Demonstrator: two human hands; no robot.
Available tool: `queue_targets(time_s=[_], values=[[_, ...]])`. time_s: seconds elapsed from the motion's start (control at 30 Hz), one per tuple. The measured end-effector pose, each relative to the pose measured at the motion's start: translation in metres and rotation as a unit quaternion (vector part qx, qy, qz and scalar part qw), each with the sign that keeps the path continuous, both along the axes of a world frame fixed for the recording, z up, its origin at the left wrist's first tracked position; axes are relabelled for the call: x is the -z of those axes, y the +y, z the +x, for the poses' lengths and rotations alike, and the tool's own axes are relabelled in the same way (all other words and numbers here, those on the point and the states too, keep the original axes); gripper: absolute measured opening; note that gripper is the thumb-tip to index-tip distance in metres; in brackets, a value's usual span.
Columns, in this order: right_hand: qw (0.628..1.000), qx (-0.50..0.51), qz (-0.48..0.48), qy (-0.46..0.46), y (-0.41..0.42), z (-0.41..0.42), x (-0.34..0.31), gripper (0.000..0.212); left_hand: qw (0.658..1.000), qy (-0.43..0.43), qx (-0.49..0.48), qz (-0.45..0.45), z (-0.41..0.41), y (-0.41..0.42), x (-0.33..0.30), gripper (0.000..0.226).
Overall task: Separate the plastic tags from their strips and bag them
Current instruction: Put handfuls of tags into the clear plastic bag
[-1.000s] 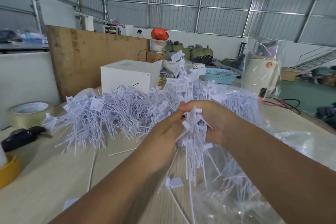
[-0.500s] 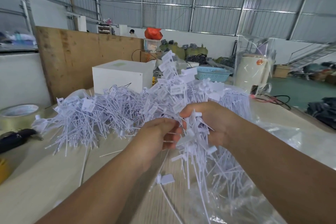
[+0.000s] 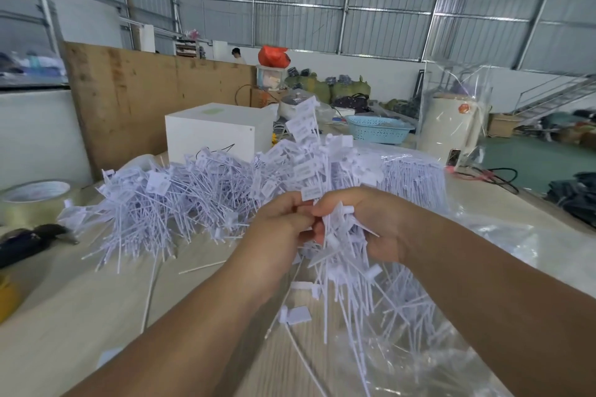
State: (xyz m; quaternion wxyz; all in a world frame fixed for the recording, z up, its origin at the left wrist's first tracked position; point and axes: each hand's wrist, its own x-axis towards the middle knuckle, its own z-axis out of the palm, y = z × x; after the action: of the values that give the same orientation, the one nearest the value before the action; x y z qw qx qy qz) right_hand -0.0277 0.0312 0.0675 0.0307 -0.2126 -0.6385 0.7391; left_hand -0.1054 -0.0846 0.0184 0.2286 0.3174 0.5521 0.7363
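1. While both hands are raised over the middle of the bench (image 3: 80, 316), a roll of clear tape (image 3: 35, 200) is seen at the bench's left edge, with a dark tool (image 3: 29, 240) lying just in front of it; what the tool is cannot be told.
2. A large heap of white plastic tags (image 3: 167, 203) on thin stems is spread from the left part of the bench across to its far middle, and a white box (image 3: 219, 132) stands behind the heap.
3. A single loose stem (image 3: 202, 267) is left lying on the bench near the front of the heap.
4. The left hand (image 3: 277, 235) is held with its fingers curled, and one tag (image 3: 310, 193) is pinched between its fingertips, right beside the other hand's thumb.
5. The right hand (image 3: 371, 222) is closed round a bunch of tags (image 3: 342, 255), whose stems hang down from the fist and fan out.
6. One separate tag (image 3: 298, 315) is seen lying flat on the bench below the two hands.
7. A clear plastic bag (image 3: 451, 361) is spread on the bench's near right part under the right forearm, with loose tags and stems lying in it or on it; which cannot be told.
8. Further tags, wrapped in clear film (image 3: 412, 177), are lying toward the bench's far right edge.
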Motion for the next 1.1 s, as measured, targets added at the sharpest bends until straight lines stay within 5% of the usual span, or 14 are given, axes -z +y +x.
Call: queue_targets(time_s=[0.17,0.53,0.73,0.97,1.1], values=[[0.999,0.031,0.033,-0.005,0.000,0.000,0.002,0.038,0.998,0.011,0.044,-0.035,0.001,0.000,0.003,0.042],[0.985,0.151,0.054,0.067,-0.009,-0.005,0.004,0.067,0.989,-0.127,0.078,0.011,-0.004,0.001,0.004,0.031],[0.980,0.177,0.056,0.077,0.000,-0.002,-0.006,0.060,0.979,-0.187,0.081,-0.012,-0.012,-0.003,0.005,0.036],[0.988,0.135,0.043,0.065,-0.006,0.007,-0.003,0.057,0.975,-0.142,0.172,-0.002,0.000,-0.001,0.004,0.046],[0.992,0.110,0.036,0.044,-0.008,0.005,0.001,0.030,0.976,-0.148,0.157,0.017,0.007,0.002,0.004,0.046]])
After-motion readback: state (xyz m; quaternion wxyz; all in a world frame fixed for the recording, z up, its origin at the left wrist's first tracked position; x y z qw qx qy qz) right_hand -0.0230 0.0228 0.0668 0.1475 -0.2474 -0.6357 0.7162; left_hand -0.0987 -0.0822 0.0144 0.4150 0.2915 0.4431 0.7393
